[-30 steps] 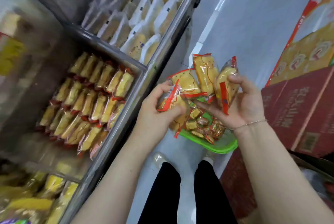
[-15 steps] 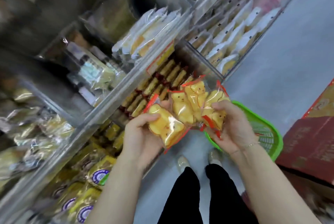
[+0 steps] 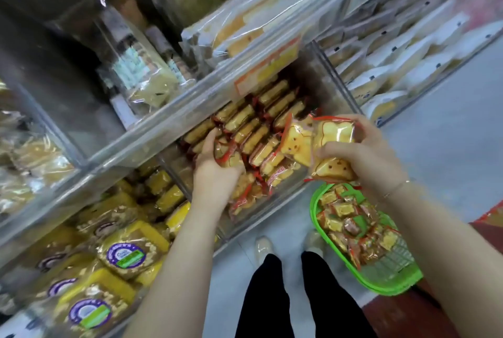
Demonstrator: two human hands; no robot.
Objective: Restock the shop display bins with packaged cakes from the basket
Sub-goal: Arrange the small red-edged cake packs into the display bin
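Observation:
My left hand (image 3: 216, 174) reaches into the clear display bin (image 3: 334, 87) and grips one red-edged packaged cake (image 3: 228, 154) among the rows of matching cakes (image 3: 255, 125) standing there. My right hand (image 3: 359, 152) hovers at the bin's right front corner and holds a bunch of the same bear-shaped cakes (image 3: 326, 144). Below it the green basket (image 3: 392, 280) sits on the floor with several smaller packaged cakes (image 3: 348, 223) piled in its near end.
A neighbouring bin of white-wrapped cakes (image 3: 402, 65) lies to the right. Yellow boxed cakes with purple round labels (image 3: 122, 256) fill the bin at lower left. An upper shelf of clear packets (image 3: 245, 24) overhangs the bin. Red cartons (image 3: 490, 217) stand at the right edge. My legs stand on grey floor (image 3: 441, 147).
My view swung from the aisle to the shelf. The left hand moved forward into the bin with one cake; the right hand followed with its bunch to the bin's edge.

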